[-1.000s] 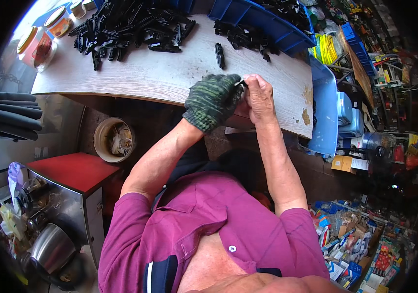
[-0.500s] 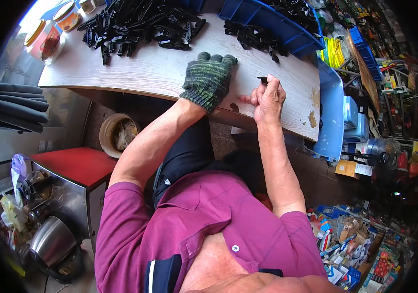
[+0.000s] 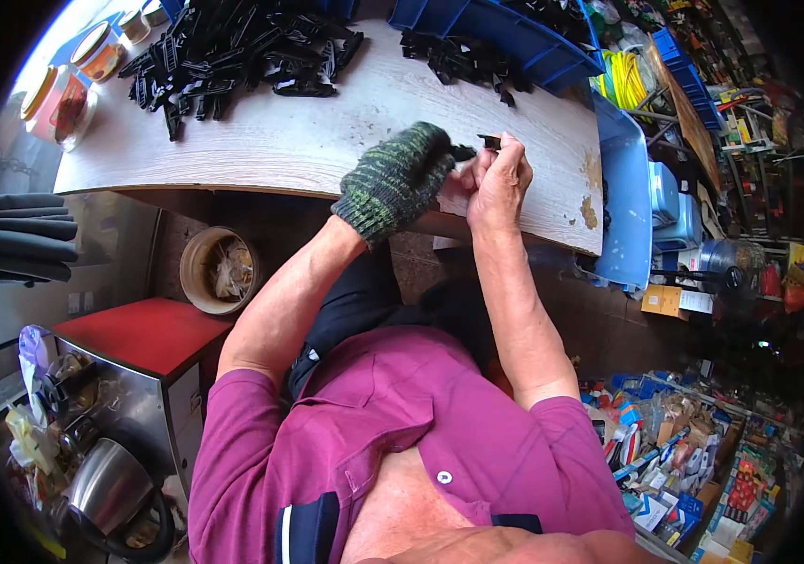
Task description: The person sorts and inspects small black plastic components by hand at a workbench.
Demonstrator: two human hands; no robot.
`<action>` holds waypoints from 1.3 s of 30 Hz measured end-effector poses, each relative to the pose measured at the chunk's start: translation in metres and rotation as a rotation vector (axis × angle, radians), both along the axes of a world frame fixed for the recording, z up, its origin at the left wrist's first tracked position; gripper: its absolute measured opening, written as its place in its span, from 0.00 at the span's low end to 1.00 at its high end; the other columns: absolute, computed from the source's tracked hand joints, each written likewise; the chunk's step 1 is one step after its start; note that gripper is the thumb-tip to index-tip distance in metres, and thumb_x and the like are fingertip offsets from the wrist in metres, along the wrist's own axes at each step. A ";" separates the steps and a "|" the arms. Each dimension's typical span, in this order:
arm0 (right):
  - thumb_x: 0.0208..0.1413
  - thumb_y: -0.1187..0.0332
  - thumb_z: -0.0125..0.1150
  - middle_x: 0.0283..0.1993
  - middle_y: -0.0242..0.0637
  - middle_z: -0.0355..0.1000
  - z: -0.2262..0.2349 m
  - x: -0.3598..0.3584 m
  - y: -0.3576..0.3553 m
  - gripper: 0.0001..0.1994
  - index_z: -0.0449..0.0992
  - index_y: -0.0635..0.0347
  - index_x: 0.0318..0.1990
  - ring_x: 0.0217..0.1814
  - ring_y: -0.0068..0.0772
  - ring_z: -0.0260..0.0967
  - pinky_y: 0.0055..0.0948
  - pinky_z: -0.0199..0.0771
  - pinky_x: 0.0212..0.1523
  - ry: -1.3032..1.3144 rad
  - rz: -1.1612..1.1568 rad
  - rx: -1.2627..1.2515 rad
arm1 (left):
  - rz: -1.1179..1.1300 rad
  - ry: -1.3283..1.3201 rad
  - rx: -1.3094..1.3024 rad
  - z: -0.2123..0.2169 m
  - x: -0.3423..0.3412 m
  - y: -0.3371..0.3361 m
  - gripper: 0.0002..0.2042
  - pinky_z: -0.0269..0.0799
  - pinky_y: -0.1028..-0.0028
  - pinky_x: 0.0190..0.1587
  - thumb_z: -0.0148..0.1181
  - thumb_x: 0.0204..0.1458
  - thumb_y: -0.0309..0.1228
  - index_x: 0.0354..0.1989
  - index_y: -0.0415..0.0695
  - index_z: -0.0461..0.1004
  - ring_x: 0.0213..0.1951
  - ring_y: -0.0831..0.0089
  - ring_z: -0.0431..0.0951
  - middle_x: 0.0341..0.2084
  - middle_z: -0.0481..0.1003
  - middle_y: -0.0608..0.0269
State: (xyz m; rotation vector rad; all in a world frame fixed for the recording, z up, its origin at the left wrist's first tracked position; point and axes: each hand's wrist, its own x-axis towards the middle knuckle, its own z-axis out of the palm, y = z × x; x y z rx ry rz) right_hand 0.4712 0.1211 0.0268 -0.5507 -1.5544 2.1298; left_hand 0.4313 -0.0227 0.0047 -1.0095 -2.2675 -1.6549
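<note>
Fingers (image 3: 511, 154) of the right hand (image 3: 499, 193), the bare one, are pinched tight on a black part (image 3: 489, 143), with just a stub of it poking out to the left. The other end is lost in the grip, so no telling how long that one is. The left hand (image 3: 397, 179) is in a green-and-black knit glove, fingers curled in towards the right hand, right up close. There's a dark nub at the glove's tip, but can't tell if that's another part or just the glove, so can't say whether it's gripping anything. The right hand's lower fingers sit partly behind the glove, so whether the hands actually touch is hard to make out.

Both hands are over the near edge of the table (image 3: 261, 146). Further back on it there's a big pile (image 3: 242, 56) of black parts to the left and a small pile (image 3: 463, 61) beside the blue crate (image 3: 491, 33). Big pile and crate both run off the top, and individual parts in the heap kinda blur together.
</note>
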 end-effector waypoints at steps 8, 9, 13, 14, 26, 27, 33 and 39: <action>0.63 0.56 0.48 0.18 0.32 0.63 0.002 0.004 -0.005 0.15 0.68 0.57 0.31 0.11 0.27 0.62 0.26 0.68 0.12 -0.061 -0.070 0.030 | -0.071 -0.312 0.054 0.006 0.004 0.010 0.13 0.73 0.56 0.43 0.53 0.62 0.37 0.49 0.43 0.73 0.42 0.47 0.78 0.39 0.78 0.47; 0.63 0.56 0.48 0.16 0.32 0.63 0.001 0.005 -0.005 0.15 0.68 0.57 0.31 0.10 0.26 0.60 0.26 0.68 0.13 -0.060 -0.048 0.025 | -0.074 -0.314 0.054 0.007 0.004 0.011 0.13 0.73 0.56 0.43 0.53 0.62 0.37 0.49 0.43 0.73 0.42 0.47 0.78 0.39 0.78 0.47; 0.66 0.60 0.48 0.16 0.26 0.58 -0.005 0.004 -0.005 0.14 0.67 0.54 0.27 0.16 0.20 0.56 0.25 0.59 0.19 -0.034 -0.041 0.115 | -0.012 -0.352 0.147 0.003 0.004 0.019 0.13 0.73 0.66 0.42 0.51 0.63 0.32 0.51 0.41 0.74 0.37 0.66 0.79 0.38 0.78 0.54; 0.66 0.60 0.48 0.16 0.26 0.58 -0.007 0.005 -0.005 0.14 0.67 0.54 0.27 0.16 0.20 0.56 0.25 0.59 0.19 -0.036 -0.040 0.113 | 0.059 -0.320 0.204 0.000 0.005 0.024 0.13 0.73 0.66 0.42 0.51 0.63 0.32 0.52 0.40 0.73 0.38 0.66 0.78 0.38 0.78 0.54; 0.64 0.64 0.50 0.15 0.23 0.50 -0.001 0.006 0.010 0.16 0.62 0.52 0.22 0.16 0.19 0.53 0.31 0.70 0.22 -0.017 -0.058 0.070 | 0.225 -0.112 -0.094 0.013 0.003 0.010 0.20 0.75 0.55 0.42 0.57 0.60 0.44 0.56 0.47 0.71 0.38 0.45 0.80 0.37 0.79 0.43; 0.64 0.62 0.49 0.13 0.25 0.48 0.007 0.006 0.004 0.17 0.62 0.54 0.21 0.13 0.22 0.53 0.38 0.77 0.23 -0.058 -0.041 -0.082 | 0.366 0.005 -0.168 0.006 -0.013 -0.009 0.20 0.74 0.53 0.39 0.57 0.60 0.46 0.56 0.48 0.72 0.35 0.47 0.80 0.34 0.79 0.45; 0.62 0.55 0.51 0.11 0.32 0.47 0.018 -0.015 0.100 0.17 0.62 0.57 0.28 0.12 0.33 0.55 0.62 0.81 0.30 -0.153 -0.397 -0.100 | 0.633 0.127 -0.661 0.009 -0.067 -0.088 0.18 0.76 0.57 0.40 0.57 0.57 0.48 0.50 0.53 0.77 0.37 0.54 0.82 0.38 0.81 0.54; 0.58 0.57 0.60 0.20 0.39 0.60 0.018 -0.017 0.158 0.17 0.72 0.64 0.42 0.14 0.34 0.61 0.49 0.84 0.24 -0.317 -0.612 0.081 | 0.534 0.194 -0.665 0.017 -0.045 -0.077 0.17 0.74 0.55 0.38 0.63 0.53 0.47 0.43 0.48 0.78 0.37 0.51 0.78 0.33 0.77 0.52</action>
